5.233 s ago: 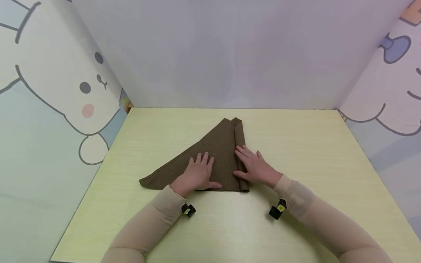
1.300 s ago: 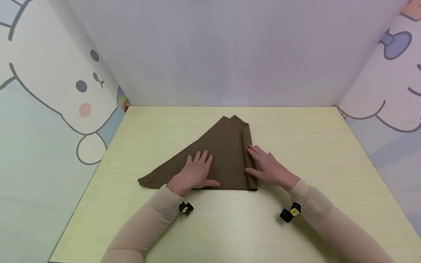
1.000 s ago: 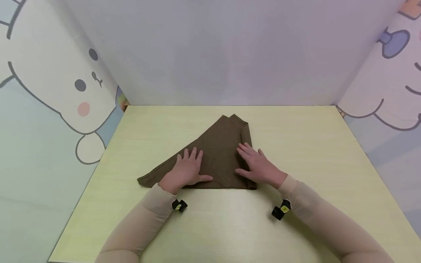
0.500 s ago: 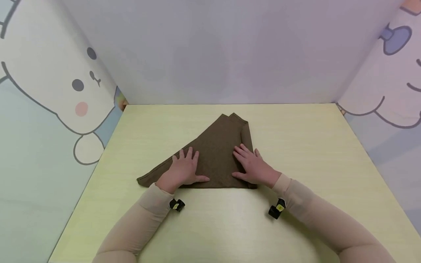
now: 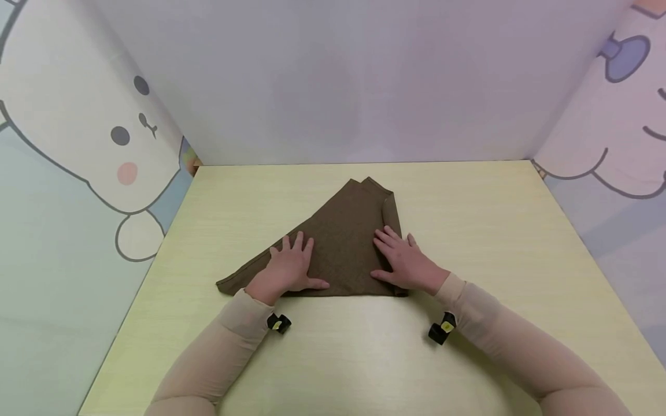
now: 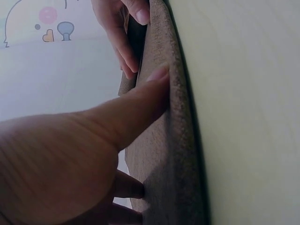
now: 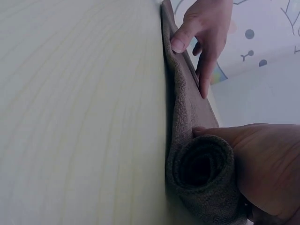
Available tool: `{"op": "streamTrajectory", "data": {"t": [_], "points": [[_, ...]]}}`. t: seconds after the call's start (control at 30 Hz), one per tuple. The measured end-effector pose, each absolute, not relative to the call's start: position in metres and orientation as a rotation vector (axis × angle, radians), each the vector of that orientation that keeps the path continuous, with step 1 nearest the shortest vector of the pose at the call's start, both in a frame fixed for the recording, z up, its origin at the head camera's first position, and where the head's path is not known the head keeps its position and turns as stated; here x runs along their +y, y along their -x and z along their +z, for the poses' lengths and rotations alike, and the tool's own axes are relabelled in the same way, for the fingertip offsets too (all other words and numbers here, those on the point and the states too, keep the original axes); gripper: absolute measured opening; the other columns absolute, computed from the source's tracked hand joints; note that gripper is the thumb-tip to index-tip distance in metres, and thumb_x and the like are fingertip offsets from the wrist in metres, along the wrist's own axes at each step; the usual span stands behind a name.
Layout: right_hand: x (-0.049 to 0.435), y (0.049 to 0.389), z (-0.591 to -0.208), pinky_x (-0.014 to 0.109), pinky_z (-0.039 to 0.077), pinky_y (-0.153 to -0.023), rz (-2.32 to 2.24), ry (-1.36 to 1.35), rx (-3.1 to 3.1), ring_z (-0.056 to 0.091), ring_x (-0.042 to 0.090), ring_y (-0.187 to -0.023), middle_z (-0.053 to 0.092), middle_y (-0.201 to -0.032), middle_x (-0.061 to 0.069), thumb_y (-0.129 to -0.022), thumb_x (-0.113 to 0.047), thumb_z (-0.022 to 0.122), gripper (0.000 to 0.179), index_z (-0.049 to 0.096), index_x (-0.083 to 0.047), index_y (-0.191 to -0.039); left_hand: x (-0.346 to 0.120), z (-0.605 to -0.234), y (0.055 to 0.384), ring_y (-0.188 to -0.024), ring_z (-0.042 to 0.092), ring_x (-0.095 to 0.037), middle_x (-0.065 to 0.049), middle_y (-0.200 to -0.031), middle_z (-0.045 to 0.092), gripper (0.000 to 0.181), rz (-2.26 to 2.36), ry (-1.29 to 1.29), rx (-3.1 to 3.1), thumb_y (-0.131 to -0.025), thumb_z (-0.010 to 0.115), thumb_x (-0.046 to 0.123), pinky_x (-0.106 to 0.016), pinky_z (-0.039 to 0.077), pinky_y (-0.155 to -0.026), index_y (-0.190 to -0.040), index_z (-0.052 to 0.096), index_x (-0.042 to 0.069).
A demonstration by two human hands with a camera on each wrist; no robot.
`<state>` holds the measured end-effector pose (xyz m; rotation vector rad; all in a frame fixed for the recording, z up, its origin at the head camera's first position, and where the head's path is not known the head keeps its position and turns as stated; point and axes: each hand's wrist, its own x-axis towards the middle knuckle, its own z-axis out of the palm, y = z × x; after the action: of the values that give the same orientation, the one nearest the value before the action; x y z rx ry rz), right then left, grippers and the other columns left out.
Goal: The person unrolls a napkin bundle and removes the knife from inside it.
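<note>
A brown cloth, roughly triangular, lies on the table with its narrow end to the left. Its right edge is wound into a roll, whose spiral end shows in the right wrist view. My left hand rests on the left part of the cloth, fingers spread and the thumb along the front edge. My right hand lies over the roll with straight fingers, their tips and the thumb reaching onto the flat cloth. The roll's middle is hidden under that hand.
The pale wood-grain table extends around the cloth. A plain wall stands behind it, with cartoon-printed panels at both sides. A small black device is worn at the right wrist, another at the left.
Compared with the oldest frame, the rolled edge lies farther right and the flat part is wider. Over the last second or so, my left hand has slid left and my right hand slightly left.
</note>
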<state>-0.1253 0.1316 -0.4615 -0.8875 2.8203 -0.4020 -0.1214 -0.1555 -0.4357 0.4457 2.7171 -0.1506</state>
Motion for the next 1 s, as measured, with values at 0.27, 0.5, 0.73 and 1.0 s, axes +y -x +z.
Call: {"op": "streamTrajectory", "data": {"t": [0.27,0.5,0.73,1.0], "points": [[0.136,0.125,-0.460,0.067,0.016,-0.105,-0.402,0.864,2.810,0.010,0.031,-0.146,0.025,-0.156,0.014,-0.090,-0.050,0.063,0.079,0.038,0.000,-0.147,-0.162,-0.439,0.124,-0.139,0.016,-0.050,-0.020,-0.158,0.011,0.117,-0.122,-0.451,2.728,-0.070,0.055,0.083,-0.070,0.030,-0.095,-0.155,0.019,0.011],[0.139,0.124,-0.460,0.067,0.015,-0.105,-0.395,0.846,2.803,0.009,0.031,-0.146,0.024,-0.157,0.013,-0.091,-0.048,0.062,0.078,0.037,0.000,-0.147,-0.164,-0.438,0.125,-0.140,0.016,-0.049,-0.019,-0.159,0.011,0.116,-0.125,-0.447,2.717,-0.070,0.055,0.082,-0.070,0.030,-0.095,-0.155,0.018,0.012],[0.143,0.123,-0.457,0.067,0.015,-0.106,-0.394,0.822,2.803,0.009,0.031,-0.146,0.023,-0.157,0.013,-0.092,-0.047,0.061,0.077,0.036,0.001,-0.147,-0.167,-0.436,0.125,-0.140,0.016,-0.048,-0.018,-0.159,0.010,0.116,-0.133,-0.439,2.714,-0.071,0.055,0.083,-0.070,0.029,-0.095,-0.155,0.017,0.013],[0.148,0.121,-0.455,0.068,0.016,-0.105,-0.404,0.806,2.818,0.011,0.032,-0.146,0.024,-0.157,0.014,-0.091,-0.046,0.062,0.077,0.036,0.001,-0.147,-0.169,-0.435,0.123,-0.141,0.014,-0.047,-0.018,-0.159,0.009,0.116,-0.120,-0.427,2.711,-0.071,0.056,0.082,-0.070,0.030,-0.095,-0.155,0.017,0.013]]}}
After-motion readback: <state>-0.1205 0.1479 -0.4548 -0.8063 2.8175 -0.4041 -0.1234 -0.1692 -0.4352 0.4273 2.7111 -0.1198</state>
